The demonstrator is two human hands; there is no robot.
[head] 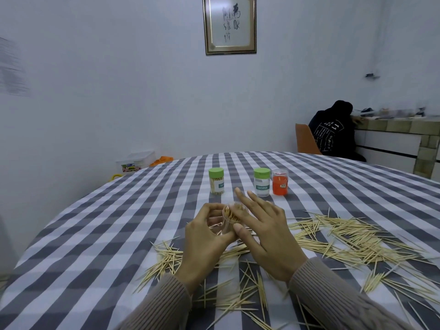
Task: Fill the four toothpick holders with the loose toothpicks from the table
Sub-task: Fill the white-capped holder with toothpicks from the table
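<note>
My left hand [204, 236] grips a clear toothpick holder [232, 219], its open mouth packed with toothpicks. My right hand [264, 229] sits beside the holder with straight, spread fingers and its thumb against the holder's side. Three more holders stand further back: a green-lidded one full of toothpicks [216, 181], a green-lidded empty-looking one labelled TOOTHPICK [262, 182], and an orange one with a clear lid [280, 182]. Loose toothpicks [345, 236] lie scattered over the checked tablecloth [107, 234] to the right, in front and under my wrists.
A plastic box [135, 161] and an orange item [163, 160] lie beyond the table's far left edge. A person in black [333, 132] sits on an orange chair at the back right by a counter. A framed picture [230, 25] hangs on the wall.
</note>
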